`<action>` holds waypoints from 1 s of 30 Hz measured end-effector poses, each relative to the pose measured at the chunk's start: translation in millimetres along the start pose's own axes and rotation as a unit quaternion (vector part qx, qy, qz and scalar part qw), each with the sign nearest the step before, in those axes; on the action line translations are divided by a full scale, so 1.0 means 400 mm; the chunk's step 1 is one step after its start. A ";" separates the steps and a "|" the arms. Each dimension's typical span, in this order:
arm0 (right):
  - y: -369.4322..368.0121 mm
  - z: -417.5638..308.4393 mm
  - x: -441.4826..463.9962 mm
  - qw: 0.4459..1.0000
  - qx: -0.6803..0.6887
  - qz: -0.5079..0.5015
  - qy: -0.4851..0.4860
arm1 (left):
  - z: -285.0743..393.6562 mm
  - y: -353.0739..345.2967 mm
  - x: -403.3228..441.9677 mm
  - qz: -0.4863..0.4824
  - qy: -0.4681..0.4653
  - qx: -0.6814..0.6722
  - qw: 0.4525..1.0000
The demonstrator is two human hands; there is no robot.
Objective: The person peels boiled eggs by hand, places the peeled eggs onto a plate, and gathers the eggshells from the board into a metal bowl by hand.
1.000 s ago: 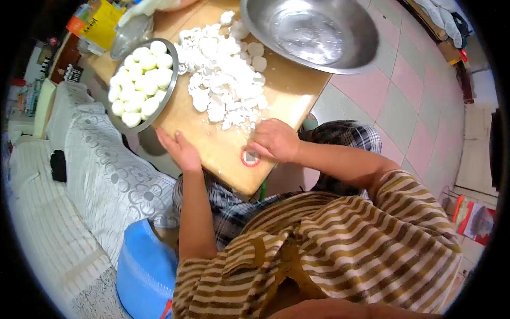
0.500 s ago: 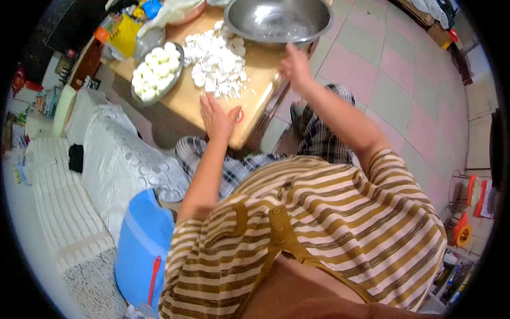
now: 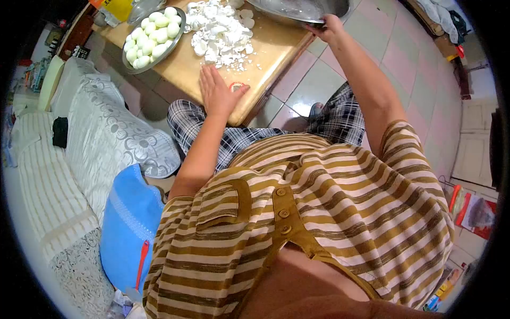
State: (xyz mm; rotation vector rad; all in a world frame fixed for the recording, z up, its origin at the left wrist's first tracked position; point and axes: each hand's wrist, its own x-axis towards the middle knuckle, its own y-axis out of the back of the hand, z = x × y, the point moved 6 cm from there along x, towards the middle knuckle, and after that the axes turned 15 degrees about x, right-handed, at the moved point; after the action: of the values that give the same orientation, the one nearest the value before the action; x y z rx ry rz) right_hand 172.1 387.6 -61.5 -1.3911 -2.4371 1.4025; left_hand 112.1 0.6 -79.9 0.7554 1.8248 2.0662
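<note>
My left hand (image 3: 217,94) lies flat with its fingers spread on the near corner of the wooden table (image 3: 265,72), beside a small round red-rimmed piece (image 3: 236,86). At the table's right edge my right hand (image 3: 328,29) grips the rim of a large metal basin (image 3: 297,9), which is cut off at the top of the view. A heap of white eggshells (image 3: 220,37) lies between my hands, with small crumbs around it. To its left, a metal bowl (image 3: 182,32) holds several peeled eggs (image 3: 154,37).
A yellow packet (image 3: 118,7) and a clear plastic thing (image 3: 146,9) are at the table's back left. A cloth-covered seat (image 3: 106,122) and a blue bag (image 3: 127,228) stand left of my legs. Tiled floor (image 3: 404,69) spreads to the right.
My left hand has come onto the table corner. My right hand has left the red-rimmed piece, moved up and right, and taken hold of the basin's rim.
</note>
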 end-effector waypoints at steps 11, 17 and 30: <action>0.514 -0.523 -0.315 0.985 -0.111 0.115 0.067 | 0.002 -0.008 0.003 -0.029 -0.003 0.016 0.999; 0.690 -0.718 -0.342 0.935 -0.291 0.195 0.052 | 0.003 -0.006 0.006 -0.012 -0.003 0.014 1.000; 0.668 -0.441 -0.144 0.877 -0.437 0.145 -0.138 | -0.011 -0.031 0.010 0.011 -0.013 0.039 0.999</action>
State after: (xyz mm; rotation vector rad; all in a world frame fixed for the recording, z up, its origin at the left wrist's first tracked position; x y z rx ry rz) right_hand 461.1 525.5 -119.0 -1.8378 -3.3915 0.4754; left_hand 104.7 1.1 -91.7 0.8219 1.9009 1.9987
